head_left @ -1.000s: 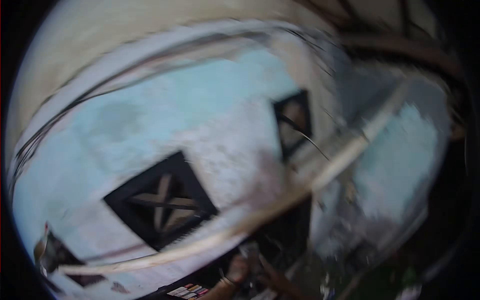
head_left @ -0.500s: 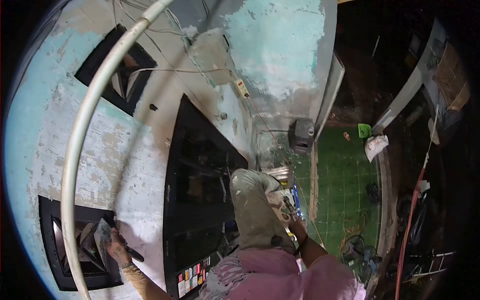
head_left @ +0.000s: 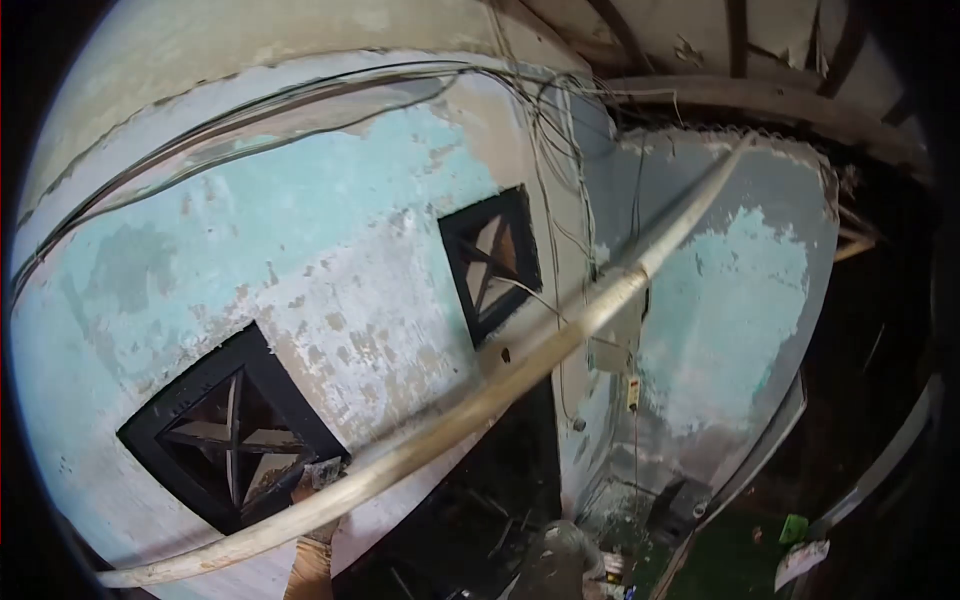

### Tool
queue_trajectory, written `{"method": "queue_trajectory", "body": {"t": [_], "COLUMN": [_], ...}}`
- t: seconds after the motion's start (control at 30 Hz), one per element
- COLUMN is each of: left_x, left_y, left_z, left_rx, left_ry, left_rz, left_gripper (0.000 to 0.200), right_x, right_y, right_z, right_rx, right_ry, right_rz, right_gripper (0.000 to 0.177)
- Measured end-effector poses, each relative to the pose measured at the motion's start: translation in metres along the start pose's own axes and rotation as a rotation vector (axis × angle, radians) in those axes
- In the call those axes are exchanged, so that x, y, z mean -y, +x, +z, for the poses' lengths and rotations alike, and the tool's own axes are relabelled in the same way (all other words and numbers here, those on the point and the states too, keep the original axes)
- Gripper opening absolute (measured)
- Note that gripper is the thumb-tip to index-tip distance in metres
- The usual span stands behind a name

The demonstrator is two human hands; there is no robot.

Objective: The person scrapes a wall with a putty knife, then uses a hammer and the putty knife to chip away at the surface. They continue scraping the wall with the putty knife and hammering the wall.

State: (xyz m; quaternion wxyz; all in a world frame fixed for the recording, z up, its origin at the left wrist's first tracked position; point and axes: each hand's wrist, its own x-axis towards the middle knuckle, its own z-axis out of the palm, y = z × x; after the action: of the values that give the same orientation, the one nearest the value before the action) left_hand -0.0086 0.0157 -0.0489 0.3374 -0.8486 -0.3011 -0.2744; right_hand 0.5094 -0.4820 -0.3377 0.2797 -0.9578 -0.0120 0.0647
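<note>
My left hand (head_left: 303, 489) is closed round a putty knife (head_left: 323, 473), its flat grey blade pointing up. The blade lies at the lower right corner of a black-framed vent opening (head_left: 262, 358) with crossed slats. A long pale pole (head_left: 430, 440) passes in front and hides part of the hand and the tool's handle. Below it the sleeved forearm (head_left: 308, 568) shows. My right hand is out of view. Around the opening the wall (head_left: 350, 330) has peeling turquoise and white paint.
Another black-framed vent (head_left: 492, 262) sits to the right. Cables (head_left: 300, 95) run along the upper wall. A power strip (head_left: 633, 393) hangs in the corner above a dark box-shaped thing (head_left: 680, 508). My knee (head_left: 560, 560) shows at the bottom, with the green floor (head_left: 735, 560) far below.
The view has tilted up and rolled, bringing the upper wall and ceiling in. My right hand has left the frame. My left hand still grips the putty knife by the vent frame.
</note>
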Motion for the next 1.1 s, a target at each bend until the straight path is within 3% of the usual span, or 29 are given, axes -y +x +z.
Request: {"method": "queue_trajectory", "body": {"t": [0.1,0.23,0.33,0.37,0.43,0.5,0.57,0.63,0.67,0.7,0.77,0.8,0.83,0.87,0.9,0.93,0.97,1.07,1.1], "left_x": [-0.017,-0.012,-0.049,-0.033,-0.022,-0.03,-0.063,-0.094,-0.107,-0.126,-0.176,-0.199,-0.244,-0.286,-0.307,-0.323,-0.332,-0.34,-0.333], "left_y": [-0.007,0.003,0.054,0.034,0.025,0.03,0.043,0.043,0.046,0.047,0.052,0.049,0.023,0.005,0.012,0.019,0.027,0.072,0.09], "left_z": [0.008,0.018,-0.093,-0.052,-0.034,-0.057,-0.103,-0.112,-0.119,-0.131,-0.132,-0.135,-0.107,-0.081,-0.084,-0.089,-0.098,-0.146,-0.159], "left_rx": [-0.04,-0.029,-0.109,-0.17,-0.212,-0.16,-0.06,0.064,0.119,0.205,0.573,0.704,0.769,0.833,0.901,0.962,0.904,0.735,0.777], "left_ry": [-0.211,-0.596,-0.367,-0.38,-0.454,-0.682,-1.124,-1.274,-1.145,-1.145,-1.212,-1.279,-1.467,-1.652,-1.547,-1.441,-1.538,-1.816,-1.882], "left_rz": [-0.169,-0.338,-0.166,-0.191,-0.192,-0.198,-0.325,-0.218,-0.025,0.101,0.256,0.337,0.247,0.15,0.193,0.235,0.272,0.405,0.463], "left_gripper": [0.041,0.045,0.035,0.037,0.039,0.038,0.039,0.045,0.051,0.044,0.054,0.062,0.06,0.057,0.052,0.048,0.051,0.061,0.063], "right_x": [0.054,0.089,0.098,0.1,0.1,0.087,0.058,0.005,-0.027,-0.059,-0.089,-0.008,0.08,0.125,0.17,0.198,0.221,0.279,0.283], "right_y": [0.047,0.075,0.09,0.091,0.087,0.072,0.034,-0.023,-0.055,-0.088,-0.131,-0.155,-0.182,-0.2,-0.218,-0.212,-0.206,-0.231,-0.23], "right_z": [-0.051,-0.061,-0.061,-0.061,-0.064,-0.063,-0.059,-0.049,-0.048,-0.052,-0.07,-0.15,-0.235,-0.28,-0.325,-0.34,-0.352,-0.402,-0.409], "right_rx": [-0.038,-0.001,0.014,0.021,0.034,0.058,0.104,0.191,0.228,0.236,0.17,0.403,0.591,0.578,0.564,0.673,0.784,0.596,0.549], "right_ry": [-0.03,-0.106,-0.157,-0.165,-0.192,-0.226,-0.275,-0.332,-0.366,-0.402,-0.44,-0.475,-0.519,-0.462,-0.403,-0.56,-0.717,-0.472,-0.417], "right_rz": [-0.068,-0.1,-0.133,-0.153,-0.204,-0.299,-0.448,-0.691,-0.851,-1.051,-1.367,-1.191,-0.99,-0.962,-0.935,-0.968,-0.995,-1.234,-1.265], "right_gripper": [0.043,0.037,0.033,0.032,0.03,0.028,0.026,0.024,0.024,0.023,0.023,0.024,0.028,0.036,0.046,0.045,0.045,0.036,0.035]}}
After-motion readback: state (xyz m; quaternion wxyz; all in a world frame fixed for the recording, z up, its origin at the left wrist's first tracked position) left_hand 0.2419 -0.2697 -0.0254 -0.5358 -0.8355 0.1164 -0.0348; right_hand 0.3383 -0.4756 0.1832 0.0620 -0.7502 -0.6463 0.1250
